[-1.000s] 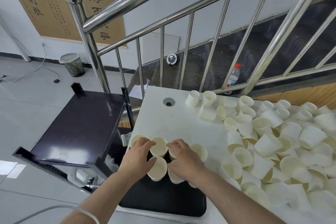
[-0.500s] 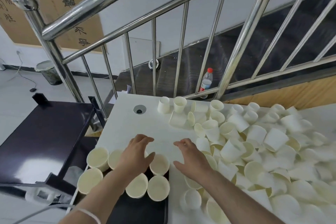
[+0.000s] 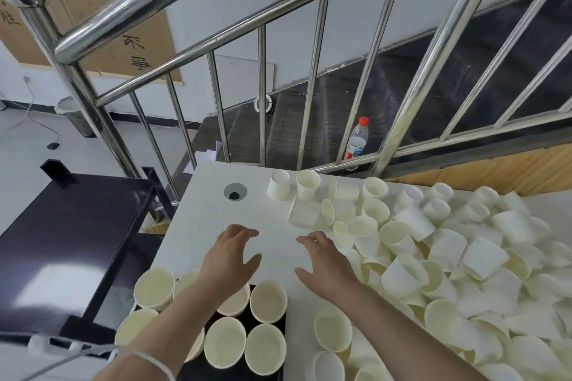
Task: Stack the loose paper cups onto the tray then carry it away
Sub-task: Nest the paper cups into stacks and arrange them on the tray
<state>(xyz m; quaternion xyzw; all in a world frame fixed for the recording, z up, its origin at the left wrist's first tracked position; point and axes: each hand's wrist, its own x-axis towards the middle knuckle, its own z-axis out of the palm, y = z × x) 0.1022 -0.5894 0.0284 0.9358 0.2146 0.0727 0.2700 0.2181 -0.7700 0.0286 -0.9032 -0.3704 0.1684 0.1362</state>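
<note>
Left hand [image 3: 230, 254] and right hand [image 3: 325, 263]: fingers spread, empty, frame centre. Tray [image 3: 213, 323], lower left: several cups upright. Loose cups [image 3: 448, 257], right: large heap unstacked; carrying pending.

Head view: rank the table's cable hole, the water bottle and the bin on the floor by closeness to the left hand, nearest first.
1. Cable hole, in the white table, just beyond the left hand.
2. Water bottle, behind the railing, up and to the right.
3. Bin, on the floor by the far wall, to the left.
</note>
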